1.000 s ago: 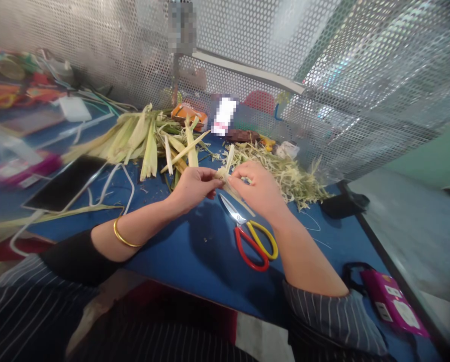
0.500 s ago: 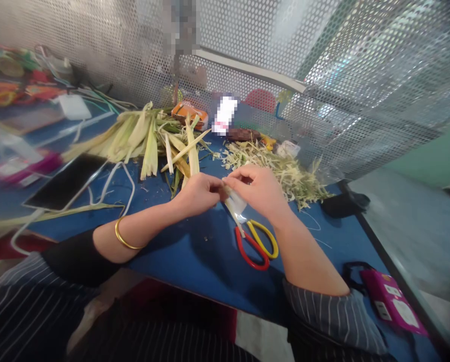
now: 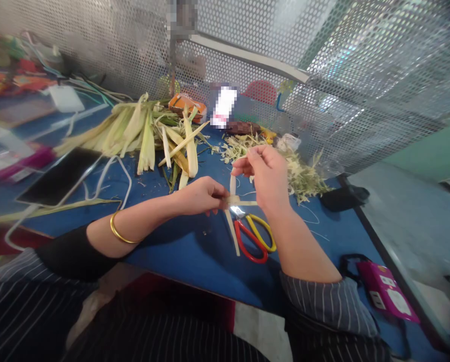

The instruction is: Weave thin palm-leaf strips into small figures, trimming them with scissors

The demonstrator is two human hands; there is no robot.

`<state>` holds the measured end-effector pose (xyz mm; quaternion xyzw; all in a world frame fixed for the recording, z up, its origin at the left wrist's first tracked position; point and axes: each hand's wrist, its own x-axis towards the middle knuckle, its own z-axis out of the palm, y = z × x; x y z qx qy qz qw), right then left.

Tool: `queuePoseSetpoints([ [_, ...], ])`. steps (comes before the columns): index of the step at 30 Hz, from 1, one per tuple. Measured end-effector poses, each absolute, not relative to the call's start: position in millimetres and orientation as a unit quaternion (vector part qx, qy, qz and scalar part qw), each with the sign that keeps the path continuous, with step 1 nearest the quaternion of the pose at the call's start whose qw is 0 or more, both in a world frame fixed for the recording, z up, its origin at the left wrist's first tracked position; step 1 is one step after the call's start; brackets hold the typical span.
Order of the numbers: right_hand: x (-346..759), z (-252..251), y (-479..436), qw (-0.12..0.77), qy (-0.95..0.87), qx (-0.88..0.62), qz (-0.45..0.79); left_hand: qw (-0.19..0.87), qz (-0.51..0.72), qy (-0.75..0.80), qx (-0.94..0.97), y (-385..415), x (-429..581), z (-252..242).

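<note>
My left hand [image 3: 205,195] pinches a small crossed piece of pale corn husk strips [image 3: 233,200] over the middle of the blue table. One strip hangs down toward me, and another points right. My right hand [image 3: 266,168] is raised just above and to the right, thumb and fingers closed on a strip that rises from the piece; its exact grip is partly hidden. Beneath the work lie scissors [image 3: 255,239] with one red and one yellow handle, their blades partly covered by the strips.
A fanned pile of corn husks [image 3: 130,128] lies at the back left, and shredded husk [image 3: 303,176] at the back right. A black tablet-like device [image 3: 61,176] and white cable [image 3: 124,173] are left. A magenta box [image 3: 390,291] sits right, and a perforated metal screen [image 3: 247,30] stands behind.
My hands have moved apart. The right hand rose up and to the right, drawing up a strip, while the left stayed low with the crossed piece, now more visible.
</note>
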<state>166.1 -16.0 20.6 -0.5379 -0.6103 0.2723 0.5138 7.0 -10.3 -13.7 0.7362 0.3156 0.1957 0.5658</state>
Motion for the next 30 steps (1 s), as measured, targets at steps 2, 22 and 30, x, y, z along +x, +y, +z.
queuePoseSetpoints([
  [2, 164, 22, -17, 0.517, -0.612, -0.539, 0.259, 0.579, 0.200, 0.312, 0.726, -9, 6, -14],
  [22, 190, 26, -7, 0.500, -0.598, -0.608, 0.151, 0.659, 0.412, 0.365, 0.513, -5, 12, -12],
  [30, 173, -2, 4, 0.489, -0.545, -0.513, 0.448, 0.628, 0.390, 0.383, 0.554, -9, 11, -8],
])
